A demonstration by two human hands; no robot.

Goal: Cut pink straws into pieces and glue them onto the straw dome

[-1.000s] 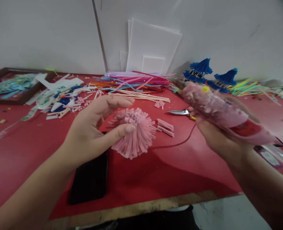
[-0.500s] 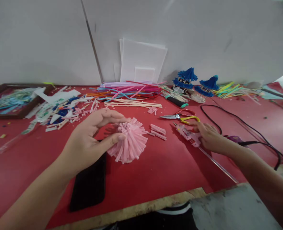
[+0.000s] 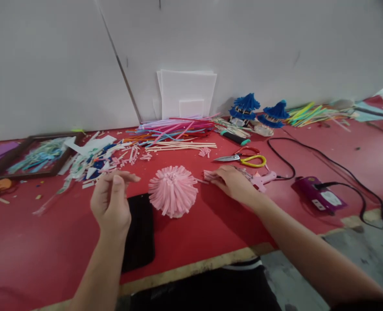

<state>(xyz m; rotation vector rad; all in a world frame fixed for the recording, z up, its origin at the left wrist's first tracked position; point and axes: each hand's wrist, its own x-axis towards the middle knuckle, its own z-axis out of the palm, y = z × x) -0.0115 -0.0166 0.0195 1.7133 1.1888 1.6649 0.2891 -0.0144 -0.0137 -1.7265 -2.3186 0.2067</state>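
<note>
A round cone-shaped tuft of pink fuzzy strips (image 3: 173,192) sits upright on the red tabletop between my hands. To its left, my left hand (image 3: 112,201) is raised above a black phone (image 3: 141,235), fingers loosely curled, thumb apart, nothing visible in it. My right hand (image 3: 235,183) reaches down to the right of the tuft, its thumb and fingers pinching at short cut pink strips (image 3: 209,175); part of the strips is hidden under the fingers. Just behind that hand a pink glue gun (image 3: 264,179) lies on the table, partly covered.
Scissors (image 3: 240,160) with red and yellow handles lie behind my right hand. A black cord runs near a purple power box (image 3: 321,194). Coloured stems (image 3: 178,127), blue roofed models (image 3: 246,107), scraps (image 3: 96,155) and a framed tray (image 3: 32,172) line the back and left.
My left hand has let go of the pink tuft and moved left. My right hand has left the glue gun and moved left to the short pink strips. The view has shifted slightly.
</note>
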